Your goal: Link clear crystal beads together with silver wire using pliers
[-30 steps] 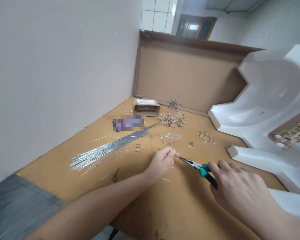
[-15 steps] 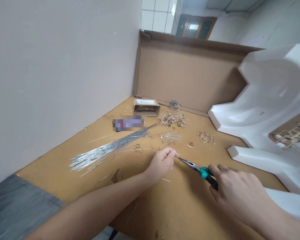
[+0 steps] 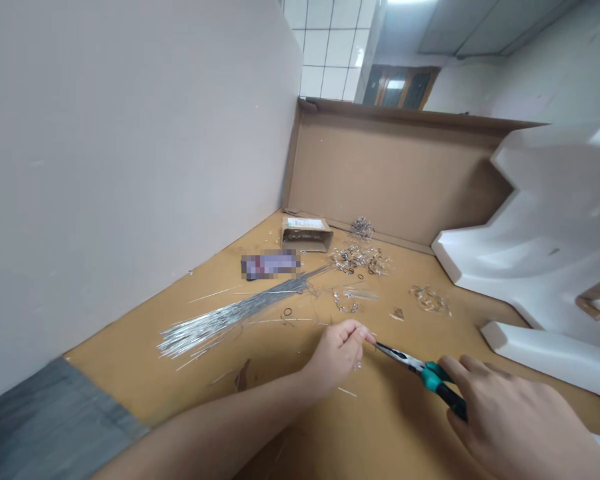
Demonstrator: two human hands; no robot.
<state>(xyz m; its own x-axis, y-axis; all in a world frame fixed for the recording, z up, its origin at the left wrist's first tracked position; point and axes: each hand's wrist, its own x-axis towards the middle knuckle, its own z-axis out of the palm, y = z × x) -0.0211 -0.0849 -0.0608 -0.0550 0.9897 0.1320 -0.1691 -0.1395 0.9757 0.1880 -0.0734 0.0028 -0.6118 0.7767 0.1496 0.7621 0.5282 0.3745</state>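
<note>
1. The right hand (image 3: 520, 427) is cut off by the lower edge, hiding most of the pliers' (image 3: 420, 370) handles.
2. Beyond the pliers, a blurred patch (image 3: 271, 264) hides something.
3. Whatever the left hand (image 3: 337, 353) pinches is too small to tell.

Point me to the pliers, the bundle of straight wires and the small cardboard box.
pliers (image 3: 414, 364): head view, on the metal part just ahead of the teal handles.
bundle of straight wires (image 3: 230, 315): head view, mid-length of the bundle.
small cardboard box (image 3: 306, 235): head view, on its front face.

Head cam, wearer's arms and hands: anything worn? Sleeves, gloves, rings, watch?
Nothing worn that shows. The left hand is bare, and its forearm is bare as far as the frame's lower edge, with no sleeve, glove or watch. The right hand is bare too, no glove, no ring visible; its wrist is mostly cut off.
</note>
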